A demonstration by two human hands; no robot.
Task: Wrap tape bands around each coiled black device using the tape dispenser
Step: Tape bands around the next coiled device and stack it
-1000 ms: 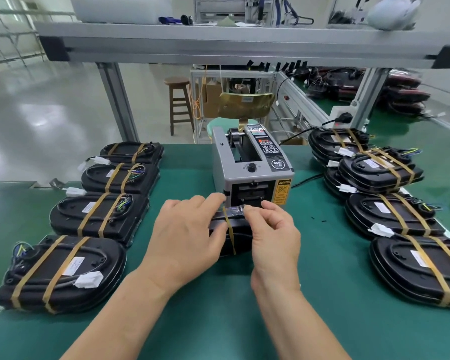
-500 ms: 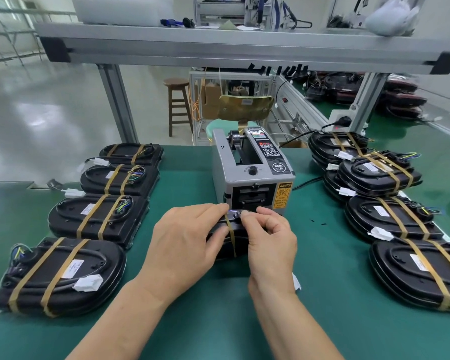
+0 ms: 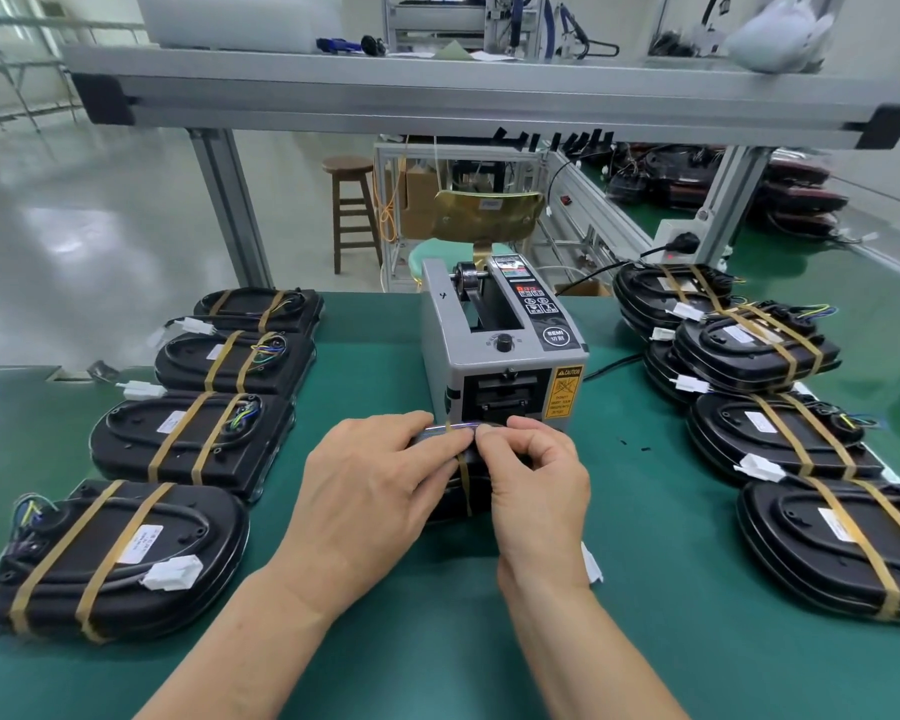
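Green desk (image 3: 645, 517), centre, just in front of the tape dispenser (image 3: 500, 366): the black device (image 3: 452, 506) sits tipped up on edge between both hands. Compared with a second ago, the right hand (image 3: 536, 480) has slid its pinch left along the top rim to meet the left thumb and now nips the end of the tape band (image 3: 462, 480) there. The left hand (image 3: 370, 485) curls over the device and grips it. A white connector (image 3: 591, 566) now shows by the right wrist. This band looks nearly sealed, with a second likely still due. Banded devices (image 3: 126, 553) line both side edges.
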